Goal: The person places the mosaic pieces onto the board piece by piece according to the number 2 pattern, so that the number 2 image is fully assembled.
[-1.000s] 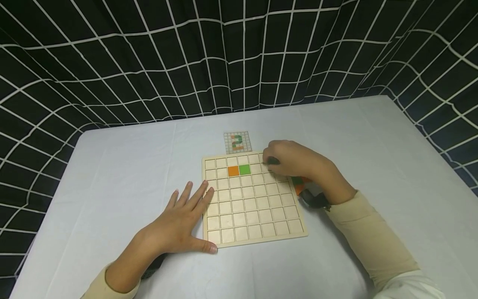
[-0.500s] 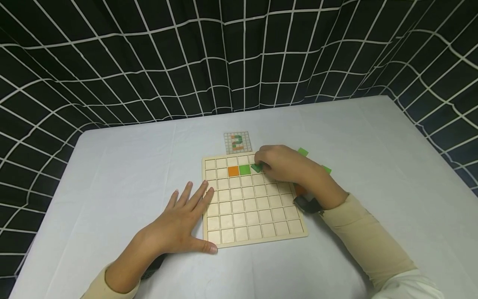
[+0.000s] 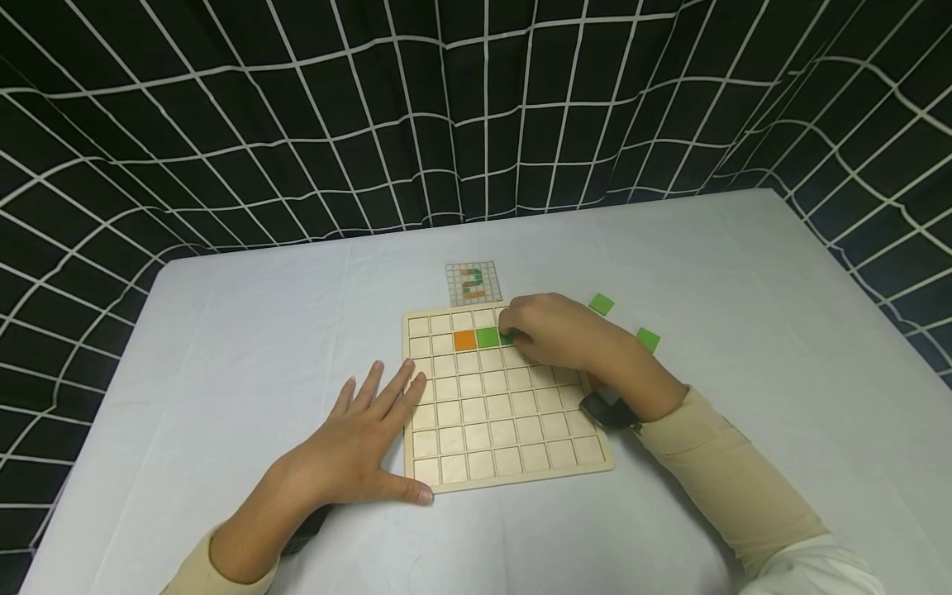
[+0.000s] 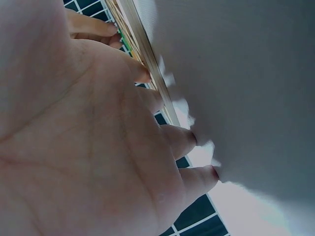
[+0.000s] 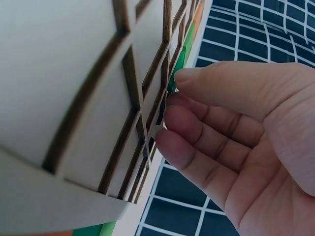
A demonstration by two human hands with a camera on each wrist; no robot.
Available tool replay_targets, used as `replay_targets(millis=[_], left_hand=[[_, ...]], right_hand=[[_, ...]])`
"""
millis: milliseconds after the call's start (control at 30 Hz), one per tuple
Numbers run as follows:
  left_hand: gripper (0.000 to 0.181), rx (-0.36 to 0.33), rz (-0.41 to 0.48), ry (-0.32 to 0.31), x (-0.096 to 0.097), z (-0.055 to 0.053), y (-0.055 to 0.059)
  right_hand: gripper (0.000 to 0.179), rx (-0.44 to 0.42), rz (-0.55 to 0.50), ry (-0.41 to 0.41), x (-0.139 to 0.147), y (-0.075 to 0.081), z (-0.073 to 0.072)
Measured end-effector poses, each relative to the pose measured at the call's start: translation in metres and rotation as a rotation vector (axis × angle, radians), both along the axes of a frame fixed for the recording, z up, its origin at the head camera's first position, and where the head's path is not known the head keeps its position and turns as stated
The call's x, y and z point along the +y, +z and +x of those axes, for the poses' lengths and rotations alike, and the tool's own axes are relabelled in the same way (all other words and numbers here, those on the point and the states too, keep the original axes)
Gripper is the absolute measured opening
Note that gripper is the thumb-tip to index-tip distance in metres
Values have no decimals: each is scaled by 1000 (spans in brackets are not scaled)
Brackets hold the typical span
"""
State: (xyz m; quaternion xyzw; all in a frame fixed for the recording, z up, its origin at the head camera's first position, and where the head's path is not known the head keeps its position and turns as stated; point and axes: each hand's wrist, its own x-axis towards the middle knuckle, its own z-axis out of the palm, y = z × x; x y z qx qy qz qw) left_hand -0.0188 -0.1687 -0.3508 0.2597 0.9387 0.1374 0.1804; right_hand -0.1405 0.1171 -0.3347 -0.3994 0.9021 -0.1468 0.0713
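Note:
A wooden grid board (image 3: 506,413) lies on the white table. My left hand (image 3: 349,459) is spread flat at its left edge, fingertips on the rim and thumb by the near left corner. An orange tile (image 3: 464,340) and a light green tile (image 3: 487,338) sit side by side in the second row. Just right of them, my right hand (image 3: 558,330) pinches a darker green tile (image 5: 179,69) at the neighbouring cell. In the right wrist view the thumb is on this tile and the other fingers are curled close over the board. The hand hides most of the tile from above.
Behind the board lies a small pattern card (image 3: 473,283) with an orange and green figure. Loose green tiles (image 3: 602,304) lie on the table to the right, and an orange tile (image 3: 596,381) shows partly under the right wrist. A dark gridded curtain (image 3: 461,107) surrounds the table.
My right hand has moved left across the board with the green tile, which has gone from tilted to lower in the cell. Loose green tiles came into view. The left hand stayed still.

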Motion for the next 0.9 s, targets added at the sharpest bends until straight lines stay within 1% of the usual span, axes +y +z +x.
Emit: replay_targets(millis=[100,167,200,267,333,400,467,567,633,700,767,833,900], left_hand=[[129,0,-1,0,0,0,0],[129,-1,-1,1,0,0,-1],[129,-2,2,1,0,0,0],[129,-4,3,2,1,0,0],[128,-4,4,1,1,0,0],[128,-2,4,0,1,0,1],[128,-1,2,-2,1,0,2],[127,-1,5,-3,1,0,2],[127,0,6,-4,1,0,1],[127,0,8,-4,0,0,0],[127,2,10,-3,0,0,-1],[127,2,12,-2,-1,1,-1],[127,3,11,-3,-1,1,-1]], right_hand=[[14,18,16,0,-1,1,2],[12,1,29,11,0,5,2],[12,-27,27,18,2,7,3],[12,-121,17,21,9,15,3],[16,-223,14,-6,19,26,2],[21,-289,34,-91,33,35,0],[21,-315,101,-212,47,43,-3],[19,-323,224,-392,66,46,-11],[24,-347,273,-479,74,43,-16],[32,-369,288,-529,78,38,-21],[36,-381,276,-554,80,32,-25],[32,-364,264,-554,81,27,-28],[26,-328,251,-547,80,22,-31]])
